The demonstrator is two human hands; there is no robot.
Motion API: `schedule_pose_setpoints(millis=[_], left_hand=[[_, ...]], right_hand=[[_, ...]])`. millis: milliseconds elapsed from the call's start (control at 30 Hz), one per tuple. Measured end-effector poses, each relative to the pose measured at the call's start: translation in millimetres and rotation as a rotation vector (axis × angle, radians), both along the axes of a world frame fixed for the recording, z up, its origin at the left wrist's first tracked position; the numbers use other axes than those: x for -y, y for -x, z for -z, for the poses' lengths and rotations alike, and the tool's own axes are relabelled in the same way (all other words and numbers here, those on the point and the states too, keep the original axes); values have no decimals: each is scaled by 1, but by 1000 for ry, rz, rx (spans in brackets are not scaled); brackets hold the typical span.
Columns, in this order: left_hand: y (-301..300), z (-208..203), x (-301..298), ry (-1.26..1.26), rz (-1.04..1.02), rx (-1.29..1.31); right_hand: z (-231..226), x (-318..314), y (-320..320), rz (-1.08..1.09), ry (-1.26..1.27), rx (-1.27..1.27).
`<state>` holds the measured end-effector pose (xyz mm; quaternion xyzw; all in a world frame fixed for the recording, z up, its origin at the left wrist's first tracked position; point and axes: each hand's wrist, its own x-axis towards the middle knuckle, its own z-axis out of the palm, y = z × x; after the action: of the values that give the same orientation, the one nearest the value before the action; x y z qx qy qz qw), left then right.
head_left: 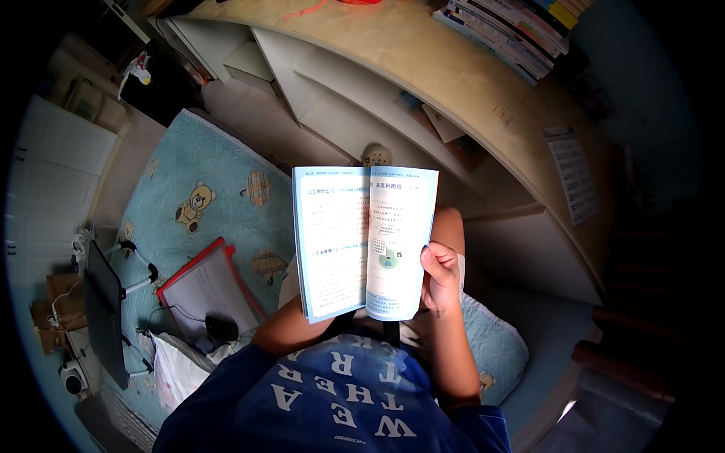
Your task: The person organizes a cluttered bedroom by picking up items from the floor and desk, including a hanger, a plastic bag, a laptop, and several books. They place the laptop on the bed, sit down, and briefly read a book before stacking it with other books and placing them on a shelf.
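Note:
An opened book (332, 264) with light-blue page borders, printed text and a small green picture stands in front of my lap, both pages facing me. My right hand (440, 275) is closed on the book's right edge, thumb at the front margin and the other fingers curled at or behind the page. Under the left page goes my left forearm (291, 330). The left hand itself is hidden behind the book, so its fingers do not show.
I sit on a bed with a teal bear-patterned cover (219, 162). To my left lie a red-edged folder with papers (204, 283), a small black object (222, 329) and a dark folding stand (106, 313). Ahead are a wooden desk (362, 41), a book stack (502, 34) and white shelves (340, 113).

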<state>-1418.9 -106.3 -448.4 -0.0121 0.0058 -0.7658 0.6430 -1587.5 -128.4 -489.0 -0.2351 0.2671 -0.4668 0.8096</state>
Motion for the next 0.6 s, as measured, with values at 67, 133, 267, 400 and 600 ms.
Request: schedule_pose_setpoints(millis=[67,133,267,400,600], left_hand=[[-3,4,0,-2,0,12],[-3,6,0,-7,-4,29],[5,13,2,-55,-12,90],[14,23,7,-108,-27,143],[13,33,10,-140,-32,193]], right_hand=[[3,-2,2,11,-21,-21],[6,-4,4,36,-29,-19],[9,-3,5,12,-18,10],[10,-2,7,-46,-5,22],[12,2,11,-29,-14,-36]])
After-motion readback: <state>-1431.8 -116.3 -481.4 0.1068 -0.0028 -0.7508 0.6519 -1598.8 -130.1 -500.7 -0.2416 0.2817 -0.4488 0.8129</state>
